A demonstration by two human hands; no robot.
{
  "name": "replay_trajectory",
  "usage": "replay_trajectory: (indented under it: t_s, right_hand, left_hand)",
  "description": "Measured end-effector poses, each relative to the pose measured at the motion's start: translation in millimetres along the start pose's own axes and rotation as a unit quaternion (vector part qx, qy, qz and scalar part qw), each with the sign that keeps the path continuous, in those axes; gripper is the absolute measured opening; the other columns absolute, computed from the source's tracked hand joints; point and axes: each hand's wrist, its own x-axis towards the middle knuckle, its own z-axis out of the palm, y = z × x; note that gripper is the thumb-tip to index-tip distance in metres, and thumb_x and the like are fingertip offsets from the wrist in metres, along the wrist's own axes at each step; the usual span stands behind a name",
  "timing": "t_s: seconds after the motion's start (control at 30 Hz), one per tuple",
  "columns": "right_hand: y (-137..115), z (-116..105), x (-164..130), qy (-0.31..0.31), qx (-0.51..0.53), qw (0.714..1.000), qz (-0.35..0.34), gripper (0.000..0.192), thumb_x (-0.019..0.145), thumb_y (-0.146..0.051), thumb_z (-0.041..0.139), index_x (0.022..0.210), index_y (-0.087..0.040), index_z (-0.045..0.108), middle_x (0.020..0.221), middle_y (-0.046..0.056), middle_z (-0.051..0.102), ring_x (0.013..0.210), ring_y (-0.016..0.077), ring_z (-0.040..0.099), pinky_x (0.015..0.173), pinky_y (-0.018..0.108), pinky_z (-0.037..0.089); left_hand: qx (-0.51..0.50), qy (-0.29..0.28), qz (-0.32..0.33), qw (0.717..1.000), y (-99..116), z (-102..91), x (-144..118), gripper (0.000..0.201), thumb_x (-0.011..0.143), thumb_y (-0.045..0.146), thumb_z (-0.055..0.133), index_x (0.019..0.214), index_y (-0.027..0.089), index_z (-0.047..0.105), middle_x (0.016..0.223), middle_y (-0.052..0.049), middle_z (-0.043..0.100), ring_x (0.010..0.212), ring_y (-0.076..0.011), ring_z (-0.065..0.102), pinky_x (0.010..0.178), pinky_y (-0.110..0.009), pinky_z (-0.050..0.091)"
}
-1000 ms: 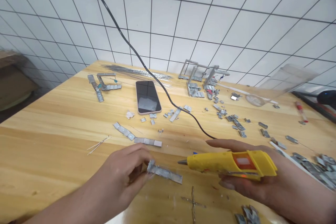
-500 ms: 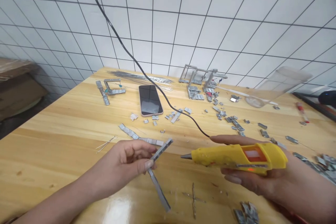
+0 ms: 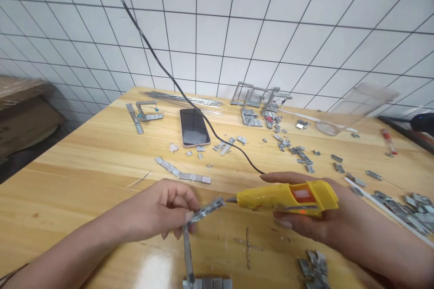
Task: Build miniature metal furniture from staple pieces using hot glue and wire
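Left hand: grip pinching metal frame near its bend, thumb against fingers. Frame just right of that hand, over bench. Top bar runs long way up and right, toward glue gun. Other bar points down. Right hand: grip wrapped round gun. Gun tip faces left, at top bar's end; cannot tell if touching. Left hand nearer frame.

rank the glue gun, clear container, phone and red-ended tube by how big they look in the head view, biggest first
1. Glue gun and clear container: too alike to rank, and the gun is nearer the camera.
2. Phone
3. Red-ended tube
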Motion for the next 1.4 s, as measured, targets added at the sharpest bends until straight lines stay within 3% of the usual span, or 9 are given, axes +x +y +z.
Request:
replay_trajectory:
  t_s: [0.1, 0.3, 0.4, 0.63, 0.77, 0.97, 1.13, 1.4]
  right_hand:
    - [3, 3, 0, -0.079, 0.034, 0.996, 0.027, 0.053, 0.065, -0.037, 0.067, 0.115, -0.022, 0.067, 0.082, 0.004, 0.078, 0.061, 0.0233, 0.071, 0.046, 0.027, 0.056]
    - [5, 6, -3, -0.081, 0.068, 0.993, 0.042, 0.05, 0.067, -0.036, 0.067, 0.115, -0.023, 0.064, 0.065, 0.0, 0.071, 0.052, 0.0189, 0.063, 0.047, 0.027, 0.051]
    - [6, 8, -4, -0.081, 0.091, 0.991, 0.053, 0.049, 0.066, -0.036, 0.069, 0.114, -0.024, 0.064, 0.07, -0.001, 0.07, 0.057, 0.0174, 0.061, 0.051, 0.026, 0.05]
    - [10, 13, -1, -0.151, 0.061, 0.985, 0.058, 0.05, 0.071, -0.033, 0.068, 0.12, -0.024, 0.06, 0.076, -0.001, 0.068, 0.059, 0.0155, 0.059, 0.056, 0.026, 0.049]
    - [9, 17, -2, -0.161, 0.045, 0.985, 0.05, 0.052, 0.073, -0.036, 0.066, 0.123, -0.024, 0.058, 0.081, -0.001, 0.07, 0.064, 0.0169, 0.061, 0.059, 0.026, 0.049]
    - [3, 25, -3, -0.147, -0.033, 0.988, 0.038, 0.053, 0.071, -0.036, 0.067, 0.123, -0.03, 0.059, 0.073, -0.004, 0.07, 0.055, 0.0149, 0.057, 0.052, 0.024, 0.045]
    - [-1, 29, -2, -0.13, -0.063, 0.989, 0.018, 0.052, 0.07, -0.032, 0.067, 0.121, -0.029, 0.062, 0.073, -0.003, 0.071, 0.052, 0.0149, 0.058, 0.047, 0.023, 0.042]
    - [2, 33, 4, -0.145, -0.034, 0.988, 0.04, 0.054, 0.069, -0.035, 0.065, 0.122, -0.026, 0.061, 0.063, -0.004, 0.066, 0.049, 0.0146, 0.056, 0.046, 0.023, 0.041]
  left_hand:
    - [0.019, 0.0, -0.008, 1.0, 4, 4.1, -1, 0.018, 0.068, 0.028, 0.067, 0.078, 0.015, 0.06, 0.069, 0.0, 0.068, 0.052, -0.0088, 0.051, 0.045, -0.018, 0.036]
    - [0.066, 0.023, 0.009, 0.998, 14, 10.7, 1, 0.011, 0.067, 0.025, 0.063, 0.072, 0.016, 0.062, 0.055, 0.006, 0.053, 0.049, -0.0087, 0.044, 0.048, -0.02, 0.035]
    - [0.114, 0.03, 0.03, 0.993, 11, 9.1, 5, 0.009, 0.068, 0.023, 0.06, 0.072, 0.015, 0.063, 0.057, 0.005, 0.053, 0.051, -0.0098, 0.044, 0.049, -0.02, 0.035]
    - [0.16, 0.0, 0.052, 0.986, 3, 1.0, 14, 0.015, 0.066, 0.014, 0.054, 0.076, 0.015, 0.066, 0.061, 0.004, 0.055, 0.055, -0.0102, 0.047, 0.049, -0.019, 0.034]
    - [0.186, -0.004, 0.055, 0.981, 6, -1.9, 15, 0.016, 0.067, 0.016, 0.056, 0.076, 0.015, 0.069, 0.063, 0.003, 0.058, 0.055, -0.0109, 0.049, 0.05, -0.02, 0.035]
    - [0.232, -0.004, 0.047, 0.972, 12, -6.4, 19, 0.016, 0.069, 0.022, 0.058, 0.076, 0.016, 0.071, 0.057, 0.003, 0.055, 0.051, -0.0111, 0.046, 0.044, -0.019, 0.031]
    - [0.258, -0.025, 0.045, 0.965, 20, -8.0, 23, 0.016, 0.07, 0.021, 0.058, 0.078, 0.017, 0.071, 0.059, 0.003, 0.058, 0.051, -0.0126, 0.051, 0.043, -0.019, 0.035]
    - [0.311, 0.0, 0.124, 0.942, 14, -11.0, 21, 0.015, 0.077, 0.02, 0.059, 0.083, 0.019, 0.072, 0.077, 0.0, 0.069, 0.069, -0.0165, 0.063, 0.059, -0.022, 0.044]
